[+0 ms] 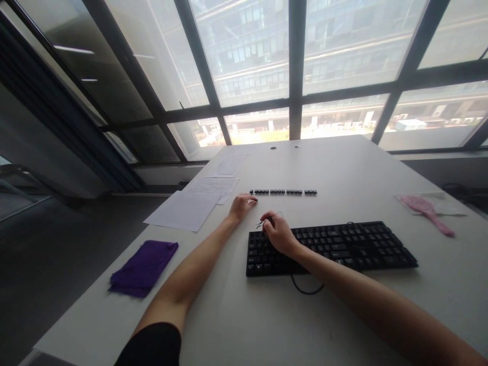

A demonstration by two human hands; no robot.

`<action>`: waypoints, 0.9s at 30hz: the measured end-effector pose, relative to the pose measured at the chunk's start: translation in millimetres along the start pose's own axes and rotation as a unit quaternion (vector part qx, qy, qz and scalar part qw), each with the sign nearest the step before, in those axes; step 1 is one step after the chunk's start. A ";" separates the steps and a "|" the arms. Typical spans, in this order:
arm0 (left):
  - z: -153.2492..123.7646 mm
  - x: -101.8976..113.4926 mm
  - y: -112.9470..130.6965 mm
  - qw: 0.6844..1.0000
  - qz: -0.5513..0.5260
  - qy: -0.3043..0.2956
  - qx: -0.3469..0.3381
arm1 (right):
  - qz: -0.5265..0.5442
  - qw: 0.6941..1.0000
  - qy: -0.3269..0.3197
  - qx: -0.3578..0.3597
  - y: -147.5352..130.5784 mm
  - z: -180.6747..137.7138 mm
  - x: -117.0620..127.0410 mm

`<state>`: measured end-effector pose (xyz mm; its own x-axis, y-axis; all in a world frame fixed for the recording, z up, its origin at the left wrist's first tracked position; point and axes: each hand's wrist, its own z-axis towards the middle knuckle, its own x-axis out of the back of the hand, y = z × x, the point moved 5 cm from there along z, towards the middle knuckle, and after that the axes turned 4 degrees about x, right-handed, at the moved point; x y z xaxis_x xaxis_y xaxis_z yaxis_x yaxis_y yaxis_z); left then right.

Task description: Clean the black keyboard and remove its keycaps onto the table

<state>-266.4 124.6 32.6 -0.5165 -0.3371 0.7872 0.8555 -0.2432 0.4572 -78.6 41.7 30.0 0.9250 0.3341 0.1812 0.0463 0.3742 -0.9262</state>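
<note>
A black keyboard [335, 244] lies on the white table, partly hidden under my right forearm. Over its upper left corner my right hand [280, 235] is closed around a small dark keycap puller [270, 221], whose thin wire ends show by the fingertips. Beyond the keyboard, a line of black keycaps [284, 191] runs across the table, with small gaps between groups. My left hand [242, 206] is at the left end of this line, thumb and fingers pinched on a small dark keycap [254, 200].
White paper sheets [186, 209] lie along the left table edge, with a folded purple cloth [145, 267] nearer me. To the right, a pink hairbrush [427, 211] rests partly on a clear plastic bag [450, 206]. A black cable [307, 293] loops out in front of the keyboard.
</note>
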 end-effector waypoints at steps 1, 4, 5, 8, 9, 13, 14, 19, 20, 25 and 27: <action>4.9 -1.8 -0.3 1.000 0.012 0.003 -0.012 | 0.002 1.000 -0.001 -0.002 -0.8 -0.2 -0.1; 13.6 -5.1 -2.5 0.998 0.052 0.016 -0.025 | 0.013 1.000 -0.005 -0.008 -3.7 -0.9 0.2; 15.1 -5.8 -3.4 0.997 0.064 0.021 -0.023 | 0.015 1.000 -0.006 -0.009 -4.5 -1.1 0.3; 16.6 -7.5 -5.2 0.995 0.092 0.033 -0.014 | 0.017 1.000 -0.011 -0.011 -4.8 -1.1 0.6; 16.5 -7.8 -5.3 0.994 0.100 0.036 -0.011 | 0.018 1.000 -0.011 -0.011 -4.2 -1.0 0.7; 15.0 -6.4 -3.5 0.989 0.135 0.057 -0.012 | 0.023 1.000 -0.012 -0.010 -1.0 -0.2 0.2; 14.8 -5.3 -3.0 0.987 0.144 0.066 -0.012 | 0.024 1.000 -0.013 -0.008 -0.9 -0.1 0.1; 15.8 -2.2 -4.2 0.982 0.169 0.089 -0.007 | 0.026 1.000 -0.012 -0.008 -2.6 -0.4 0.3; 16.2 -2.6 -4.8 0.982 0.168 0.086 -0.006 | 0.024 1.000 -0.012 -0.008 -2.7 -0.5 0.3; 18.1 -4.8 -7.4 0.984 0.161 0.073 0.010 | 0.021 1.000 -0.013 -0.004 -1.3 -0.7 -0.1; 18.3 -4.5 -9.8 0.985 0.156 0.074 0.019 | 0.023 1.000 -0.014 -0.004 -0.9 -0.7 -0.4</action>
<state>-271.8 145.1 32.2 -0.2251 -0.5201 0.8239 0.9729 -0.0740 0.2191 -78.7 40.6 30.5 0.9155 0.3741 0.1480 0.0079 0.3513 -0.9362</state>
